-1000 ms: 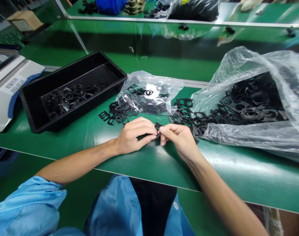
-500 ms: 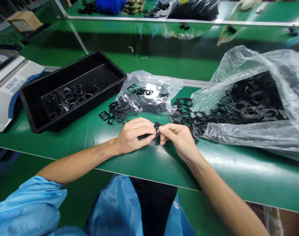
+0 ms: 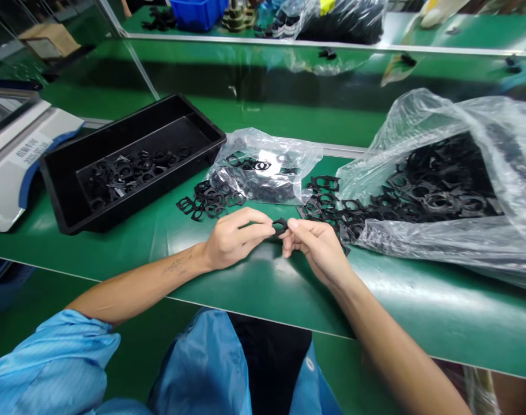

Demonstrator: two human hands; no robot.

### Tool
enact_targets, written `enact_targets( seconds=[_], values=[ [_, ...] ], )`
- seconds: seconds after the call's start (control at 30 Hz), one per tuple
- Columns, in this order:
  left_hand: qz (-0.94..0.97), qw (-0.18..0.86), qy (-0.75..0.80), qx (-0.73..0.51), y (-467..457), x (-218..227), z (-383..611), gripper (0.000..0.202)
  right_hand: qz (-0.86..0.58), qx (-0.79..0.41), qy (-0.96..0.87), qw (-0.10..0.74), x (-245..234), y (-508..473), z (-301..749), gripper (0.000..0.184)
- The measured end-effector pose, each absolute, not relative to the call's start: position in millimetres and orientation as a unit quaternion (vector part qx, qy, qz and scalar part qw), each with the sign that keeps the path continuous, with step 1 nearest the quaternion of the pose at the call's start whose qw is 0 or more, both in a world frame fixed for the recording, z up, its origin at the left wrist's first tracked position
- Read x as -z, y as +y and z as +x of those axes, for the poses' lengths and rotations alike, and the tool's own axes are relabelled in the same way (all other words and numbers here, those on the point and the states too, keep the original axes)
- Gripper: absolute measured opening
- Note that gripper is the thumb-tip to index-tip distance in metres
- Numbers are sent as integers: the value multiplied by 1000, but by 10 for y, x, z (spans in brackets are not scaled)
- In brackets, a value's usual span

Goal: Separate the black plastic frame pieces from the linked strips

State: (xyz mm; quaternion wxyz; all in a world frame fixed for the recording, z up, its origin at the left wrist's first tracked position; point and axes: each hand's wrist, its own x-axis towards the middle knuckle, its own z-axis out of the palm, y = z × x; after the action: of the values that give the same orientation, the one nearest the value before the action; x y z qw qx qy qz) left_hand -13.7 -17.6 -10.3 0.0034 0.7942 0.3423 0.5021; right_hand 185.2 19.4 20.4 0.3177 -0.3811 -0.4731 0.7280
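Observation:
Between my two hands is a small black plastic ring part [image 3: 280, 225], held just above the green table [image 3: 245, 288]. My left hand [image 3: 239, 237] pinches its left side with thumb and fingertips. On its right side, my right hand [image 3: 314, 242] grips it between thumb and index finger, the other fingers curled. Similar black parts lie in a small pile [image 3: 213, 199] behind my left hand. More of them spread loose [image 3: 327, 207] behind my right hand, spilling from a large clear plastic bag [image 3: 418, 236].
A black tray [image 3: 137, 213] at the left holds many such parts. A smaller clear bag [image 3: 288, 147] with parts lies at the middle back. At the far left stands a white and blue device [image 3: 12, 167]. Behind a low divider, a blue bin [image 3: 197, 14] stands on another bench.
The black ring part has been turned, so its round opening now shows towards me. My fingers have shifted slightly on it. The view has tilted a little upward.

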Motion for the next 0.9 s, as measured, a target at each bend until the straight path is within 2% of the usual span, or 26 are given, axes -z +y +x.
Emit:
enact_targets(
  seconds=[0.1, 0.43, 0.7, 0.77, 0.9],
  values=[
    [785, 24, 351, -510, -169, 127, -149, 14, -369, -736, -461, 332, -192, 196, 1856, 49],
    [778, 29, 371, -505, -173, 103, -110, 11, -361, -744, -460, 322, -188, 202, 1868, 41],
    [673, 256, 394, -572, -134, 130, -90, 7, -337, -751, -478, 307, -246, 178, 1882, 53],
    [648, 275, 372, -605, -123, 103, -96, 6, -344, -740, -478, 325, -244, 198, 1887, 55],
    [651, 243, 326, -640, -138, -4, -128, 6, -358, -724, -479, 345, -212, 246, 1875, 57]
  ],
)
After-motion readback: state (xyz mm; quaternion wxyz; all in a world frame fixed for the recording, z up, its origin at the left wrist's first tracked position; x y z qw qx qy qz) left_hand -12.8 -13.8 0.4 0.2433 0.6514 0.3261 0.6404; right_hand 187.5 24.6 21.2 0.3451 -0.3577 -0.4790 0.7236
